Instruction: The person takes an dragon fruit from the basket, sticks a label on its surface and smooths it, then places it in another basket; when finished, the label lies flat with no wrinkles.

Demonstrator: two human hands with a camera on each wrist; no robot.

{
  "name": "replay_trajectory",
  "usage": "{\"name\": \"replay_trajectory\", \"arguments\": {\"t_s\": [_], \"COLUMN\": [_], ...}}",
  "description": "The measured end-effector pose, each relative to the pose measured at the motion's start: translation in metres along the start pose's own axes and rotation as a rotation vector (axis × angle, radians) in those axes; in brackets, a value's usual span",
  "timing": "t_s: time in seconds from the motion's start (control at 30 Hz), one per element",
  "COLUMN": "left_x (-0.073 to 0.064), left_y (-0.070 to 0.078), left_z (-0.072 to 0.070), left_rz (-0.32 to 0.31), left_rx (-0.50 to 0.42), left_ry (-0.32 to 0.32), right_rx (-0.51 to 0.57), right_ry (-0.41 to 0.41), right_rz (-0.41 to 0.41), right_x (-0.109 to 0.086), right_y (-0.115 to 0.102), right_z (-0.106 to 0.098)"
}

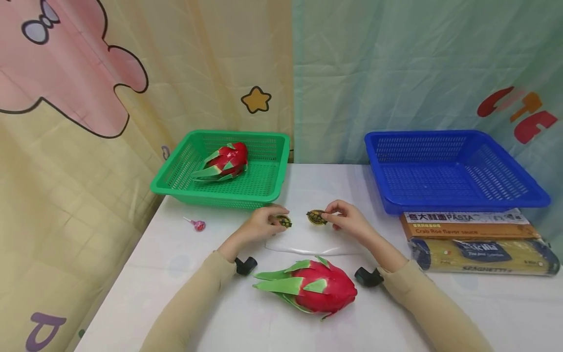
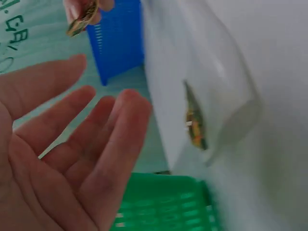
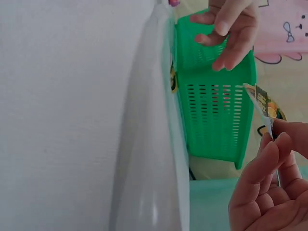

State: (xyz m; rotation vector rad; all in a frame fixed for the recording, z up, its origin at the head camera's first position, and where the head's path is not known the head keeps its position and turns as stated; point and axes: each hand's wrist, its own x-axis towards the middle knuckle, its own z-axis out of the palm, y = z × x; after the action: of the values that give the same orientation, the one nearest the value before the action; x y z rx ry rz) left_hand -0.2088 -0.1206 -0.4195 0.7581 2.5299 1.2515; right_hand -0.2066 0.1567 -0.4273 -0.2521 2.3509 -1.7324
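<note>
In the head view my right hand [image 1: 349, 221] pinches a round black-and-gold sticker [image 1: 316, 217] between thumb and forefinger; the right wrist view shows the sticker [image 3: 264, 103] held up, apart from the table. My left hand [image 1: 261, 225] holds nothing, its fingers spread in the left wrist view. Beside it, a second black-and-gold sticker [image 2: 195, 120] lies on a glossy white, plastic-looking sheet [image 1: 303, 242]. A red dragon fruit [image 1: 327, 288] with green scales lies on the table between the forearms.
A green basket [image 1: 176, 191] at the back left holds another dragon fruit [image 1: 230, 159]. The blue basket [image 1: 466, 203] stands at the back right. Before it lie a pasta box [image 1: 470, 227] and a spaghetti pack [image 1: 484, 256]. A wrapped lollipop [image 1: 199, 225] lies at the left.
</note>
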Motion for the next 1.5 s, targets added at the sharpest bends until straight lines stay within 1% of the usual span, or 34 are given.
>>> {"name": "replay_trajectory", "arguments": {"t_s": [0.03,0.07,0.1,0.13,0.17,0.23,0.27,0.33,0.37,0.4,0.47,0.53,0.57,0.63,0.67,0.77,0.87,0.97,1.03,1.1,1.3,1.5], "left_x": [-0.007,-0.014,-0.023,-0.032,-0.041,-0.060,-0.068,-0.081,-0.086,-0.090,-0.095,-0.096,-0.095,-0.091,-0.088,-0.078,-0.070,-0.063,-0.061,-0.059,-0.058,-0.057], "left_y": [0.007,0.016,0.024,0.034,0.046,0.067,0.077,0.090,0.093,0.094,0.090,0.083,0.079,0.073,0.071,0.064,0.057,0.053,0.051,0.050,0.052,0.053], "left_z": [-0.007,-0.012,-0.016,-0.018,-0.017,-0.008,-0.001,0.016,0.026,0.034,0.051,0.062,0.066,0.069,0.068,0.061,0.053,0.048,0.047,0.047,0.048,0.051], "left_rz": [0.017,0.043,0.073,0.104,0.131,0.195,0.233,0.307,0.354,0.393,0.471,0.519,0.535,0.522,0.502,0.435,0.373,0.337,0.327,0.330,0.325,0.322], "left_rx": [0.004,0.023,0.055,0.098,0.146,0.233,0.272,0.337,0.366,0.393,0.471,0.536,0.559,0.580,0.568,0.498,0.396,0.305,0.263,0.243,0.221,0.226], "left_ry": [-0.023,-0.030,-0.027,-0.010,0.009,0.060,0.087,0.109,0.099,0.083,0.055,0.028,0.014,0.007,0.000,-0.040,-0.087,-0.115,-0.118,-0.118,-0.111,-0.113], "right_rx": [0.012,0.024,0.034,0.045,0.051,0.069,0.077,0.089,0.097,0.105,0.121,0.138,0.147,0.152,0.153,0.146,0.135,0.124,0.114,0.103,0.061,0.043], "right_ry": [-0.007,-0.017,-0.029,-0.040,-0.053,-0.071,-0.081,-0.095,-0.101,-0.105,-0.116,-0.122,-0.122,-0.117,-0.114,-0.112,-0.123,-0.139,-0.152,-0.166,-0.214,-0.193], "right_rz": [-0.017,-0.034,-0.054,-0.068,-0.080,-0.091,-0.096,-0.113,-0.121,-0.129,-0.149,-0.162,-0.160,-0.157,-0.153,-0.141,-0.124,-0.108,-0.095,-0.089,-0.075,-0.070], "right_x": [-0.005,-0.010,-0.015,-0.020,-0.024,-0.033,-0.037,-0.044,-0.047,-0.050,-0.057,-0.063,-0.065,-0.069,-0.071,-0.075,-0.077,-0.078,-0.079,-0.078,-0.077,-0.079], "right_y": [-0.003,-0.005,-0.008,-0.011,-0.013,-0.018,-0.020,-0.023,-0.024,-0.025,-0.027,-0.027,-0.027,-0.027,-0.027,-0.028,-0.028,-0.025,-0.024,-0.021,-0.014,-0.013], "right_z": [-0.002,-0.004,-0.006,-0.007,-0.008,-0.010,-0.010,-0.010,-0.010,-0.010,-0.010,-0.009,-0.009,-0.010,-0.010,-0.011,-0.012,-0.013,-0.011,-0.009,0.001,0.003]}}
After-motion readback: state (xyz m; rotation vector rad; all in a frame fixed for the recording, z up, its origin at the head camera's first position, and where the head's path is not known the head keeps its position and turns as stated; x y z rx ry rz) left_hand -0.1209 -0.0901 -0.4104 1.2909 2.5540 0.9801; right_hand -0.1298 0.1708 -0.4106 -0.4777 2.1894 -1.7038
